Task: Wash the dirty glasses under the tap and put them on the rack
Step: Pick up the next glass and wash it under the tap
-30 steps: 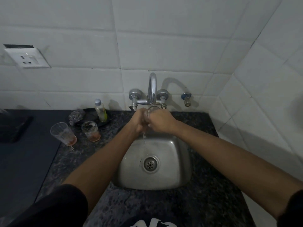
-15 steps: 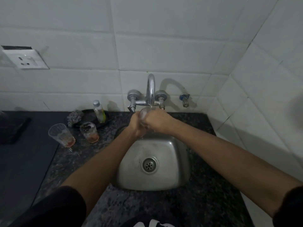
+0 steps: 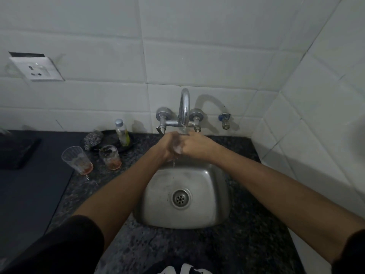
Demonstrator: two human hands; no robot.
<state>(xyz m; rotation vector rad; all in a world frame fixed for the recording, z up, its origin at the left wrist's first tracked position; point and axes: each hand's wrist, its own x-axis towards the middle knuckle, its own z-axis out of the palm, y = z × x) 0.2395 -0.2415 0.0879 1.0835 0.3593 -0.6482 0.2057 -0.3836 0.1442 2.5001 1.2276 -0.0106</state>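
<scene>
At the bottom edge, a white shape on dark cloth [image 3: 182,269] is cut off and cannot be identified. 2 dark sleeves [image 3: 65,246] end above the elbows, and both are cropped by the frame corners. Bare forearms reach from them over a speckled dark counter [image 3: 246,254] toward the far rim of a steel sink [image 3: 215,204] with a round drain [image 3: 180,198] near its middle.

Over that far rim the left hand [image 3: 167,145] and right hand [image 3: 194,146] press together just under the tap [image 3: 184,107]. Both are curled around something small and pale between them, which is the glass [image 3: 177,147] being washed; only a wet sliver of it shows, so its shape and tilt are hard to make out. How tightly each hand grips it is also unclear, since the fingers overlap. A thin stream falls from the spout onto the hands, and drops fall below them into the sink.

Left of the sink, 2 more dirty glasses stand on the counter, well apart from the hands: a taller one [image 3: 76,160] and a shorter one [image 3: 110,157], each with reddish dregs at the bottom. Behind them a clear bottle [image 3: 122,132] with yellowish liquid stands on a dark dish [image 3: 110,136], beside a grey scrubber [image 3: 92,139]. Further left lies a dark flat object [image 3: 17,151], cut by the frame and too dim to name.

On the tiled wall [image 3: 207,56] sits a white socket [image 3: 36,69], and a small valve [image 3: 224,120] is right of the tap.
</scene>
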